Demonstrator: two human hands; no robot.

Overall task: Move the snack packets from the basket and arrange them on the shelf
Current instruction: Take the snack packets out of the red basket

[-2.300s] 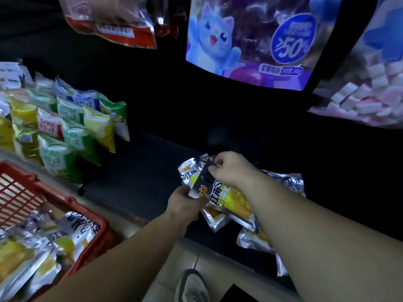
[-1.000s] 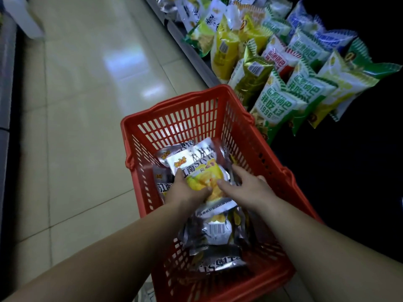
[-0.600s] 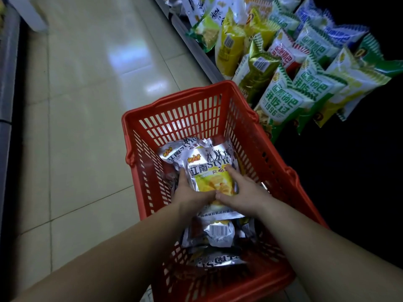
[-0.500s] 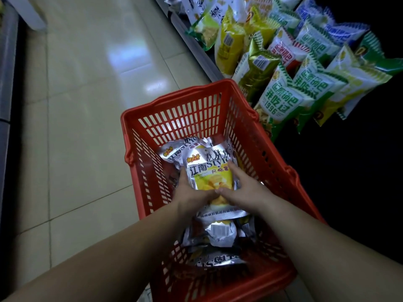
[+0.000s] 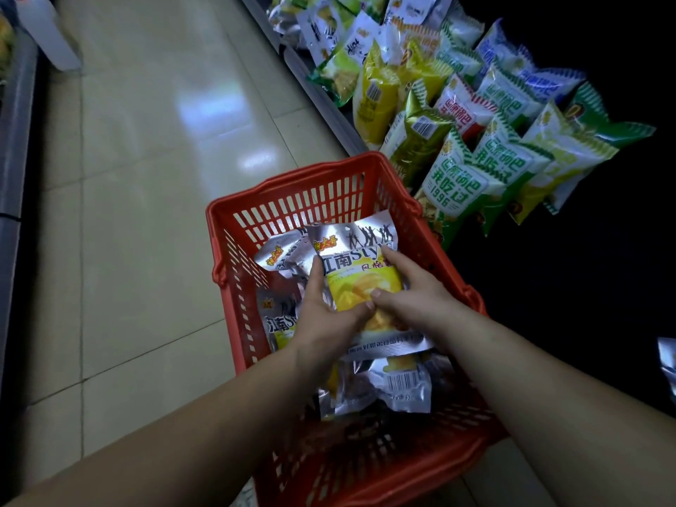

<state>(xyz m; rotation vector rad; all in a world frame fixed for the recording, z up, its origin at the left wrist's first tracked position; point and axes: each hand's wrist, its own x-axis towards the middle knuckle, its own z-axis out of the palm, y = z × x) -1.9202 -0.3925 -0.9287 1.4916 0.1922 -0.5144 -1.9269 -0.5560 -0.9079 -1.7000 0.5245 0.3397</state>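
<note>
— Location of the snack packet?

— The silver-and-yellow snack packet (image 5: 360, 272) is on top of the pile inside the red basket (image 5: 292, 188), toward its twelve o'clock end. Other silver packets (image 5: 395, 389) lie beneath it and at six o'clock.

— Hands?

— The left hand (image 5: 322, 316) holds the nine o'clock edge, with fingers (image 5: 317, 276) pressed together and the thumb across the front. The right hand (image 5: 413, 294) holds the three o'clock edge, pinching the packet between its fingers (image 5: 393, 258) and thumb. The two thumb tips almost touch.

— Surroundings?

— Green and yellow bags (image 5: 457, 177) stand on the shelf (image 5: 322, 97) at two o'clock; tiled floor (image 5: 146, 177) at ten.

A red basket (image 5: 285, 184) sits on the tiled floor (image 5: 146, 177).
</note>
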